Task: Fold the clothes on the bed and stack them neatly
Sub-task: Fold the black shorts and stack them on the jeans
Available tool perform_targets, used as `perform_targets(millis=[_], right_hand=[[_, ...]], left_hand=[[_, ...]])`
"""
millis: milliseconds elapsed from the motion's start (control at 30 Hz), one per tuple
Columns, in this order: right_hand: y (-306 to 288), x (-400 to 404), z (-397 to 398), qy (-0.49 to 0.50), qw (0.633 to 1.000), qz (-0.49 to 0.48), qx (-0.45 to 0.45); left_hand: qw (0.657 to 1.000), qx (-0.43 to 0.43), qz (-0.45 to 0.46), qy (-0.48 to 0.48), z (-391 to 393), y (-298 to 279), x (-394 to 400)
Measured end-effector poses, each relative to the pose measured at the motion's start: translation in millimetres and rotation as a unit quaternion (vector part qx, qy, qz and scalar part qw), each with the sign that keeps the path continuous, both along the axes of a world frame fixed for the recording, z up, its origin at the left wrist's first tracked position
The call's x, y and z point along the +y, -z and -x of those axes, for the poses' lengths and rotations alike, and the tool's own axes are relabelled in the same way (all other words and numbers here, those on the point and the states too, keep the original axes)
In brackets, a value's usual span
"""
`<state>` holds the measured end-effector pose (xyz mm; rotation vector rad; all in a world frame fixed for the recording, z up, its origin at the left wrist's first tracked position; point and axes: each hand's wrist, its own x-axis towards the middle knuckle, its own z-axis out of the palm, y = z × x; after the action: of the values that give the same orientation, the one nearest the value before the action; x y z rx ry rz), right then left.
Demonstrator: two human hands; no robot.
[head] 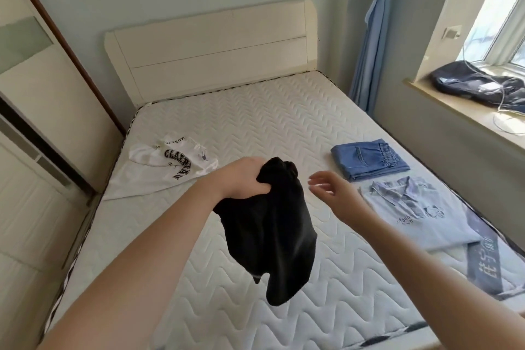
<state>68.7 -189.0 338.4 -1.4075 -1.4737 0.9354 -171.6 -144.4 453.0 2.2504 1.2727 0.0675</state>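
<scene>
My left hand [241,179] grips a black garment [272,233] by its top, and the cloth hangs crumpled above the white quilted mattress [255,116]. To its right my right hand [332,193] hovers with fingers spread, holding nothing and a little apart from the black cloth. A white T-shirt with black lettering [167,167] lies unfolded on the bed's left side. On the right side lie folded blue denim [369,160] and, nearer to me, a folded light blue shirt [417,210].
A cream headboard [216,51] stands at the far end. A wardrobe [34,128] runs along the left of the bed. At the right are a blue curtain [372,45] and a windowsill [443,105] bearing a dark bag [480,84] with cables.
</scene>
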Motion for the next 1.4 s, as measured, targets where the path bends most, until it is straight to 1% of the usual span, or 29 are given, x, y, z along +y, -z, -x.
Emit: perform_targets(millis=[100,200,267,333,433,500,567,667,700,767,833,933,1033,1133,1233,1300,1367,1400], right_hand=[[42,15,-20,0.018,0.993,0.115,-0.013],[74,29,-32,0.040,0.978,0.205,0.026],[88,40,-41,0.069,0.958,0.273,0.051],[101,49,-52,0.092,0.942,0.315,0.068],[117,57,-66,0.091,0.933,0.320,0.136],[123,60,-73,0.087,0.924,0.313,0.202],[127,64,-80,0.072,0.903,0.310,0.287],[127,74,-90,0.015,0.865,0.299,0.403],[126,77,-93,0.010,0.851,0.296,0.434],[122,82,-103,0.011,0.839,0.292,0.459],[116,86,-113,0.007,0.843,0.283,0.458],[106,93,-128,0.016,0.859,0.247,0.449],[97,101,-143,0.028,0.875,0.206,0.437],[79,102,-153,-0.001,0.893,0.189,0.410],[63,100,-162,-0.066,0.910,0.181,0.368],[58,98,-165,-0.092,0.931,0.174,0.307],[57,96,-166,-0.057,0.969,0.149,0.191],[58,96,-167,-0.031,0.981,0.132,0.140]], left_hand=[[1.000,-0.009,-0.020,-0.012,-8,-9,9],[0.998,-0.028,-0.036,-0.035,-12,-18,15],[0.997,-0.049,-0.039,-0.055,-15,-24,18],[0.995,-0.064,-0.038,-0.066,-19,-30,21],[0.993,-0.077,-0.046,-0.076,-23,-35,26],[0.991,-0.085,-0.054,-0.082,-24,-36,30],[0.991,-0.090,-0.059,-0.086,-23,-35,33],[0.987,-0.108,-0.046,-0.106,-17,-33,38],[0.985,-0.120,-0.034,-0.117,-14,-32,40],[0.980,-0.142,-0.013,-0.142,-6,-29,42],[0.973,-0.161,0.000,-0.168,5,-23,44],[0.960,-0.187,0.023,-0.208,24,-8,44],[0.937,-0.224,0.057,-0.260,39,12,39],[0.919,-0.252,0.084,-0.292,50,33,34],[0.897,-0.278,0.120,-0.322,58,56,30],[0.880,-0.292,0.143,-0.347,61,71,27],[0.867,-0.295,0.168,-0.365,62,88,22],[0.863,-0.294,0.178,-0.369,61,97,18]])
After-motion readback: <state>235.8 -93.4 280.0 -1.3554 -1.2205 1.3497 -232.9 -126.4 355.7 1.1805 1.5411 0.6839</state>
